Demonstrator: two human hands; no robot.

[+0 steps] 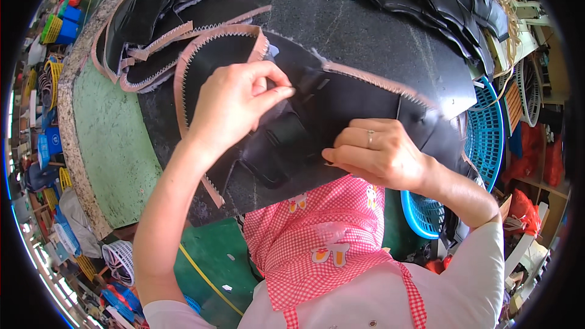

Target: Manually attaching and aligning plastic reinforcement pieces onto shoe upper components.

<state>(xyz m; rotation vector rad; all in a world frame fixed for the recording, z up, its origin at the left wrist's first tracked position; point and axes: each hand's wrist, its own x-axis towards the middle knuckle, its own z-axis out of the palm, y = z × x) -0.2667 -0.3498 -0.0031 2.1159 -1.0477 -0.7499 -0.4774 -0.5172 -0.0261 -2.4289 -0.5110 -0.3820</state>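
Left hand (234, 106) pinches a small flap on the black cut piece (341, 106), right hand (381, 152) presses its lower edge flat on the worktop (116, 146). It looks thin, floppy and light, best held by the edges. Black face, pinkish zigzag trim; possibly leather, hard to tell.

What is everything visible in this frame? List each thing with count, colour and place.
Cut piece: one, black with pinkish zigzag edge, centre, under both hands.
Strap: one, black, on that piece.
Stacked pieces: several, black with pinkish edges, upper left.
More pieces: several, black, upper right.
Mat: one, dark grey, on the table.
Table: one, green top, left.
Basket: one, blue, right.
Apron: one, pink check, bottom.
Left hand: pinching the piece.
Right hand: ringed, pressing the piece.
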